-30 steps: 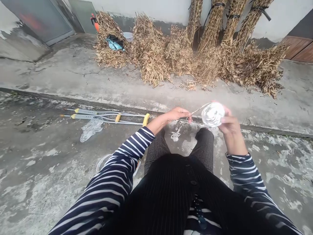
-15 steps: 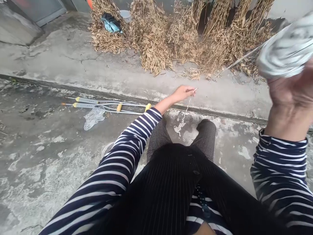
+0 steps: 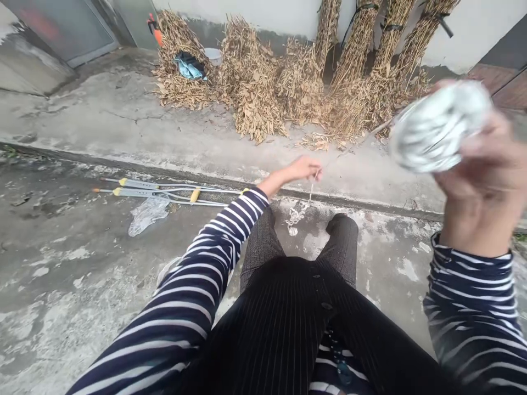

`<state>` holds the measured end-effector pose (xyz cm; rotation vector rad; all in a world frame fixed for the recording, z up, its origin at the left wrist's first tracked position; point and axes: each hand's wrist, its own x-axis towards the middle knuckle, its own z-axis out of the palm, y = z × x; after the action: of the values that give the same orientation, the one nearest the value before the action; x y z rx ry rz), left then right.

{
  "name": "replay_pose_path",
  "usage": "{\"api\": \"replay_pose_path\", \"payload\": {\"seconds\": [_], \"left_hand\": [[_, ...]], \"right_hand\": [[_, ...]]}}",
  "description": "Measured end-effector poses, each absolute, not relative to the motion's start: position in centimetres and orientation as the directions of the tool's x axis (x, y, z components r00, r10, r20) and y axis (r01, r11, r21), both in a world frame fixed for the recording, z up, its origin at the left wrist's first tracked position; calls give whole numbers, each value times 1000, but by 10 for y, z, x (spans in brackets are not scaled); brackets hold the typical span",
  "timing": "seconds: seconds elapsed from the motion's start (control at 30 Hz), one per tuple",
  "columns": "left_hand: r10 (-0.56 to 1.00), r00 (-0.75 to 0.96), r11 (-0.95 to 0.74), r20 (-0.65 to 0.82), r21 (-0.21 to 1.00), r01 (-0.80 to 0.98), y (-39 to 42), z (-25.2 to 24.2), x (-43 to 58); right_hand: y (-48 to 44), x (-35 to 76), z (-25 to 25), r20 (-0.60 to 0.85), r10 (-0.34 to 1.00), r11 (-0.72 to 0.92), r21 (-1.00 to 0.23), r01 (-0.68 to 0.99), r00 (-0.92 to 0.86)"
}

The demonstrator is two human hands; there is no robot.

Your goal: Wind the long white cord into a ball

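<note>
A thick white ball of string (image 3: 442, 129), smeared by motion, is gripped in my right hand (image 3: 481, 170) at the upper right. From it a strand runs left toward my left hand (image 3: 305, 167), which pinches the string over the step edge. Below those fingers the string hangs down to a loose tangle of white string (image 3: 297, 215) on the ground between my legs. The middle of the strand between the hands is faint against the concrete.
A pair of crutches (image 3: 164, 190) and a clear plastic bag (image 3: 147, 215) lie on the ground at left. Dried plant bundles (image 3: 255, 82) lean along the wall beyond the raised concrete step (image 3: 102, 129). A blue cloth (image 3: 190, 67) rests on one bundle, beside a white bucket (image 3: 213, 55).
My right hand has swung left with the ball of string, now fully in view. My left hand has shifted slightly left, still pinching the string. The camera view has tilted up.
</note>
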<state>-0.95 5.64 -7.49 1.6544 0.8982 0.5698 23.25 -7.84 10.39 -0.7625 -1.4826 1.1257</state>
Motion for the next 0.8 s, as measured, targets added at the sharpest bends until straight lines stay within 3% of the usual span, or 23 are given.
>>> {"api": "replay_pose_path", "payload": {"seconds": [0.07, 0.17, 0.33, 0.47, 0.6, 0.8], "left_hand": [[833, 522, -27, -186, 927, 373, 50, -115, -10], [887, 430, -22, -171, 912, 409, 33, -145, -11], [837, 547, -1, 26, 999, -46, 1, -134, 7], [846, 527, 81, 80, 958, -275, -18, -115, 26], [859, 512, 97, 25, 973, -211, -28, -104, 22], [770, 636, 63, 55, 985, -161, -31, -78, -8]], "right_hand": [[-74, 227, 78, 251, 940, 233, -967, -103, -230], [-68, 229, 34, 32, 971, -2, -990, -142, -237], [-67, 230, -25, -147, 958, -196, -962, -189, -247], [-73, 228, -51, -176, 955, -233, -944, -234, -240], [-81, 231, -65, -145, 956, -209, -947, -244, -254], [-93, 228, -74, -93, 923, -200, -945, -260, -373]]}}
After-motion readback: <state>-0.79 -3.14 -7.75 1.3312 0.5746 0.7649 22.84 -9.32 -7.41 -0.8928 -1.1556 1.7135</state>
